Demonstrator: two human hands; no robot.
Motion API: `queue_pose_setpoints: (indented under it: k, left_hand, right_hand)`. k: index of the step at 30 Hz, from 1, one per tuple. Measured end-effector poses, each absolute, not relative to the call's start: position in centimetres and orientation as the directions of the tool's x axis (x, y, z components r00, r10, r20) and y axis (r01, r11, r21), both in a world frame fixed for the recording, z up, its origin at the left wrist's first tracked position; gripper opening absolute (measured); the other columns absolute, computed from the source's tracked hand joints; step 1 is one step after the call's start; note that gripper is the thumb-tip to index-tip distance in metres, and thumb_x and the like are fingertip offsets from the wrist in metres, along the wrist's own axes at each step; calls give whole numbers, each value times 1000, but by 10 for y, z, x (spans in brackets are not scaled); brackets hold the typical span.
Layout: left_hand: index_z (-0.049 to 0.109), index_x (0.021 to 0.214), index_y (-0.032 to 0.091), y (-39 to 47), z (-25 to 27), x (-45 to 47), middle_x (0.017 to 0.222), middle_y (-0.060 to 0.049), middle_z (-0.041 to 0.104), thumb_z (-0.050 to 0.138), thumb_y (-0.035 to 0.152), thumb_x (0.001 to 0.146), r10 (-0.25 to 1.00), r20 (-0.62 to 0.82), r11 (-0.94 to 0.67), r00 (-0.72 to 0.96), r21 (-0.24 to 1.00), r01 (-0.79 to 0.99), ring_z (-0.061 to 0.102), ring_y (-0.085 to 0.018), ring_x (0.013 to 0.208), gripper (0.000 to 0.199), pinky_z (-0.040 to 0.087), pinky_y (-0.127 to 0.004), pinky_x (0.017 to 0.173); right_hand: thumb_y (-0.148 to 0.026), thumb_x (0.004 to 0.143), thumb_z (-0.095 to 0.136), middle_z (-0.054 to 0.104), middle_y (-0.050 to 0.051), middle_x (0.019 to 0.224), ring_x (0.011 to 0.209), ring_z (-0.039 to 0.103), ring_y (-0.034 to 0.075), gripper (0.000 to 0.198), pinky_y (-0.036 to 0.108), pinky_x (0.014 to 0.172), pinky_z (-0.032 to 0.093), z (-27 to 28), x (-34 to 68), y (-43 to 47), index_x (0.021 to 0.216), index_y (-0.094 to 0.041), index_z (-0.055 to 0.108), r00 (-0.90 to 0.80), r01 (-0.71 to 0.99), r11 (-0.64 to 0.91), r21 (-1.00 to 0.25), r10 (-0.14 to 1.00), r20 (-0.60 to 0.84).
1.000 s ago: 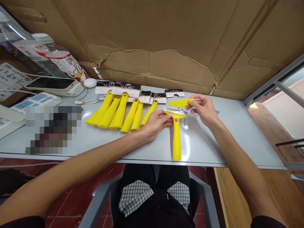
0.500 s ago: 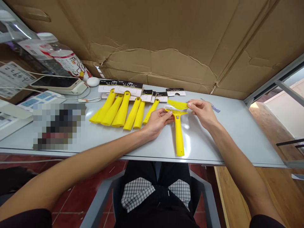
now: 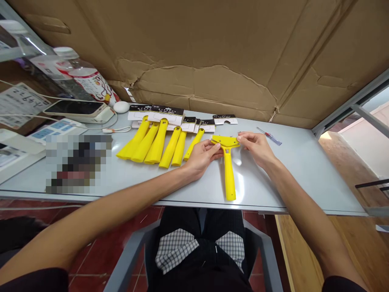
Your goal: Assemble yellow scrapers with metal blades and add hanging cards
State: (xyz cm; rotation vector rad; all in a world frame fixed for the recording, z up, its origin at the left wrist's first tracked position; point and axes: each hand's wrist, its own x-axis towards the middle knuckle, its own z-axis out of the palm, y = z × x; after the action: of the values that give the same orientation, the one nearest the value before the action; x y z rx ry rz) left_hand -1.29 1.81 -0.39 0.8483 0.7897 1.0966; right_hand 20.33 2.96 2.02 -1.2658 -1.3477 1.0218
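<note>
Since the earlier frame the loose yellow cap plate has come down from the right hand's lifted grip onto the head of the yellow scraper [image 3: 227, 162], which lies flat on the grey table [image 3: 304, 178] with its handle toward the person. Left hand [image 3: 200, 156] pinches the head's left end, right hand [image 3: 257, 147] its right end, both closed on it with fingertips. Risk, as I judge it: uneven pressing could skew the cap or slide a fingertip onto the blade edge, and the small screwdriver [image 3: 269, 136] lies out of easy reach.
</note>
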Motion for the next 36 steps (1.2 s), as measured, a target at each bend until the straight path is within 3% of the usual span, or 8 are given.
queue_pose_setpoints:
  k: [7,13,19,28,32,36]
  left_hand:
    - [67,91,13,17,-3,-14,93,-11,80,87,28,88,962,-119,212,245,892,-399,79,-23,94,25,60,-46,102]
    - [66,89,13,15,2,-10,91,-11,80,77,19,93,964,-165,236,207,890,-390,79,-21,91,13,61,-44,100]
    - [67,91,13,14,2,-7,90,-11,79,71,15,93,970,-171,227,172,891,-392,78,-21,86,5,62,-41,93]
    - [68,90,14,14,-1,-6,88,-10,79,75,16,88,973,-167,219,160,888,-403,76,-19,82,7,62,-38,86]
    - [67,85,14,14,1,-6,85,-9,78,77,18,86,975,-167,214,150,891,-401,76,-19,80,10,61,-37,85]
    - [67,86,14,13,1,-7,84,-7,77,79,19,83,977,-153,200,147,892,-406,75,-17,80,14,61,-35,84]
  right_hand:
    - [-53,74,89,73,8,107,91,62,20,34,35,82,50,17,201,30,76,-20,80,6,171,128,-977,991,131]
    - [-50,69,92,71,10,117,96,66,22,34,37,86,51,19,202,30,75,-19,79,1,177,109,-978,994,110]
    - [-43,74,89,74,14,124,111,69,26,26,39,91,52,20,201,29,74,-19,78,-37,200,104,-974,994,98]
    - [-41,62,101,78,4,91,81,70,18,41,32,72,52,17,200,30,86,-21,74,-78,55,56,-997,996,51]
    - [-40,62,101,80,5,92,85,72,20,47,32,70,54,18,200,30,99,-21,81,-73,69,26,-997,997,21]
    - [-42,74,93,82,9,102,82,71,18,37,34,72,57,17,201,30,101,-19,84,-122,147,39,-988,992,21]
